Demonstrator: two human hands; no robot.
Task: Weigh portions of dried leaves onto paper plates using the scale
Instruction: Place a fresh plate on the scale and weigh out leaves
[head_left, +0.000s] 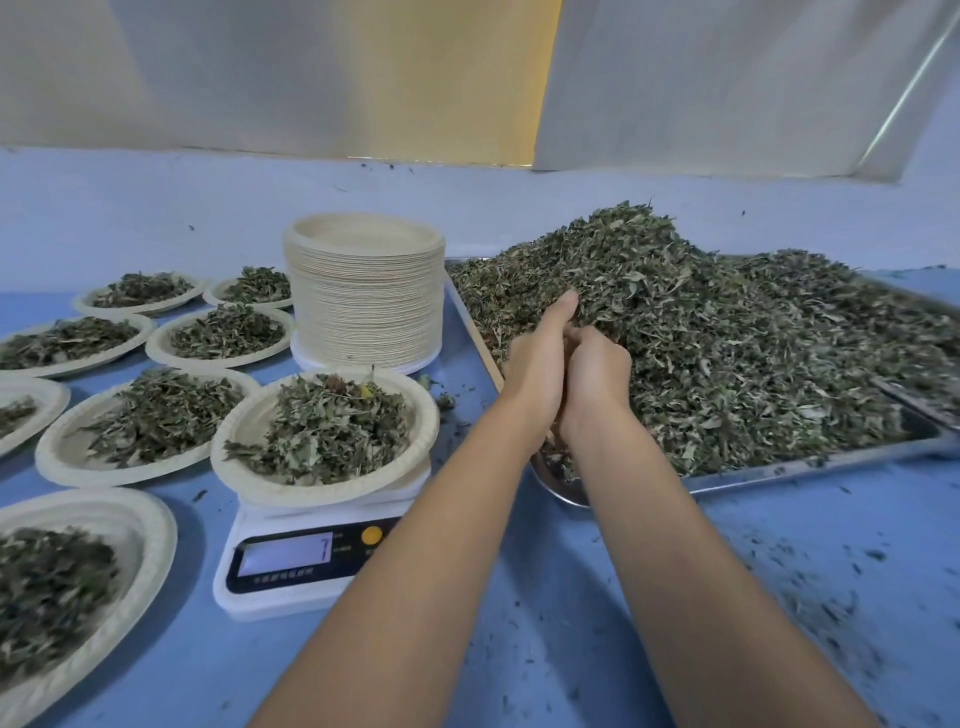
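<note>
A big heap of dried leaves (727, 322) fills a metal tray (779, 470) on the right. My left hand (537, 358) and my right hand (597, 374) are pressed side by side into the heap's near left edge. Their fingers curl into the leaves and are mostly buried; the left thumb points up. Left of my arms, a white digital scale (311, 566) carries a paper plate (239, 457) with a mound of leaves (327, 426). Its display reads 7.
A tall stack of empty paper plates (363, 296) stands behind the scale, beside the tray's left edge. Several leaf-filled plates (156, 415) cover the blue table (675, 597) at the left. Leaf crumbs litter the table at the right. White sheeting hangs behind.
</note>
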